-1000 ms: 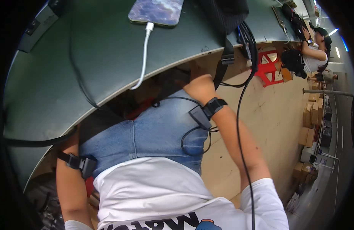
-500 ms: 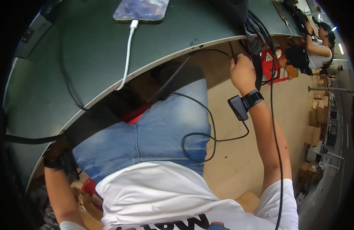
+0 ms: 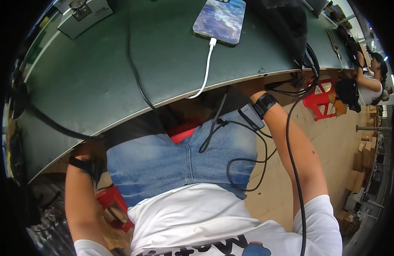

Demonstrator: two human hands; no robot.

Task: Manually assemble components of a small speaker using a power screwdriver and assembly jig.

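Observation:
Under the table's edge, my right hand [image 3: 251,88] is mostly hidden, so its fingers do not show. A black wrist strap with a grey box [image 3: 251,117] sits on that wrist, and a thin black cable [image 3: 247,160] loops from it over my jeans. My left hand [image 3: 91,149] is in shadow beneath the table at the left, its fingers hidden too, with a black strap [image 3: 79,163] on the wrist. Whether either hand holds anything cannot be seen.
On the green table [image 3: 171,55] lies a phone [image 3: 219,20] with a white charging cable [image 3: 209,64]. A dark mesh bag [image 3: 286,30] and hanging black cables [image 3: 289,141] are at the right. Farther off are a red stool [image 3: 318,102], a person [image 3: 370,81] and cardboard boxes [image 3: 361,155].
My right hand has drawn back from beside the cables and gone under the table edge. The view has shifted, so the phone and table appear farther right and lower.

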